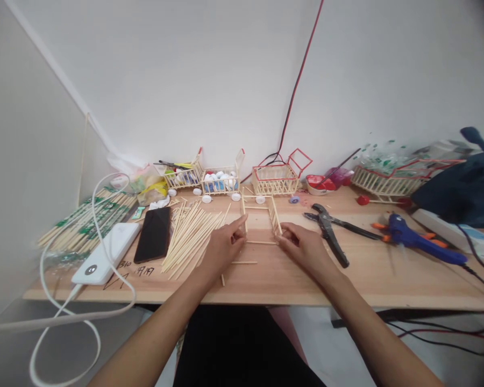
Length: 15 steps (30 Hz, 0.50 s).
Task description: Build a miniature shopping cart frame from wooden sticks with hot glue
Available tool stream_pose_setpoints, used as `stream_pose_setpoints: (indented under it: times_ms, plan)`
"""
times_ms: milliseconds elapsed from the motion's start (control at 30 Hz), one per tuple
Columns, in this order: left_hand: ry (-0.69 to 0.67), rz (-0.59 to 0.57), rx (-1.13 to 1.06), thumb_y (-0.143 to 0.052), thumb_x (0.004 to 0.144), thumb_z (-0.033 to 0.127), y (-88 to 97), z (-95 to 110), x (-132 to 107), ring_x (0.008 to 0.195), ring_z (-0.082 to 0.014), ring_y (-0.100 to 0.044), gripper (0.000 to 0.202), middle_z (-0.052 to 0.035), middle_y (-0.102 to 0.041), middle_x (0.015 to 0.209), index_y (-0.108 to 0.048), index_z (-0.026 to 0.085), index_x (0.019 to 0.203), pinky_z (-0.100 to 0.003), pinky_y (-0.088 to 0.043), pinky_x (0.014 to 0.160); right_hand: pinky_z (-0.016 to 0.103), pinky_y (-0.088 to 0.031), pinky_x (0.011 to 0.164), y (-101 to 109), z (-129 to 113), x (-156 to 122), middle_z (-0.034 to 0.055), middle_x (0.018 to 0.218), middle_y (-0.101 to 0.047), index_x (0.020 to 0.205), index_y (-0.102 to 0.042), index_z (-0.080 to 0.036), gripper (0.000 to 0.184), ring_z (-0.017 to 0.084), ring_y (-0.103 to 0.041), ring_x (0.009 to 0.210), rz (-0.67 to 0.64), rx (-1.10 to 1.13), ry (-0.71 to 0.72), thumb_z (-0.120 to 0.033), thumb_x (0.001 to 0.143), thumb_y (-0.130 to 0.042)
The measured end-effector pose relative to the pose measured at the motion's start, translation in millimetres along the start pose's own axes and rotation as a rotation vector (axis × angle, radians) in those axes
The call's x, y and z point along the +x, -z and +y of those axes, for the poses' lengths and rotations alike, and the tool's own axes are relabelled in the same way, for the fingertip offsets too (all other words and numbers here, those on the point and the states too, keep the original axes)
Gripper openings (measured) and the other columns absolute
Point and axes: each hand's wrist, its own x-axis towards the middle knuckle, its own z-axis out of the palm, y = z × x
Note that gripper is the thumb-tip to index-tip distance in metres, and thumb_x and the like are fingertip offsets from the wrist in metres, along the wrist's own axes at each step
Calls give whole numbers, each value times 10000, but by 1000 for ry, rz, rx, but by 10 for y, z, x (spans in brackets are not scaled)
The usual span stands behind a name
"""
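My left hand (226,244) pinches the left side of a small frame (275,216) built from thin wooden sticks. On its other side, the fingers of my right hand (300,244) are closed on the near right corner. The frame rests on the wooden table between both hands, with upright slatted sides and a bar across its near end. One loose stick (244,262) lies just in front of it. Beside my left hand a fanned pile of wooden sticks (193,234) is spread out. My fingertips partly cover the frame's corners.
Behind stand stick-built carts: one with white and blue items (221,183), one red-rimmed (276,180). Right are pliers (328,234) and a blue glue gun (423,242). Left lie a phone (153,235), a cabled power bank (107,252) and packaged sticks (92,217). The table's front edge (266,301) is near me.
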Motion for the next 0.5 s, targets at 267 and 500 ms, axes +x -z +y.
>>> stream_pose_setpoints:
  times_ms: [267,500]
  plan:
    - [7,-2,-14,-603,757,53,2,9,4,670,-92,-568,611,52,-679,760,-533,237,1335,-229,-459,748,258,-392,624,-1,-19,8,0,686,-612,949,-643,-161,229,143,-527,626,3,-7,-2,-345,838,-563]
    - [15,2,-4,-608,748,65,5,0,3,660,-95,-558,624,54,-678,763,-533,259,1336,-227,-461,718,267,-416,636,12,-59,-1,13,712,-628,940,-647,-168,227,152,-552,656,-10,32,-45,-352,833,-568]
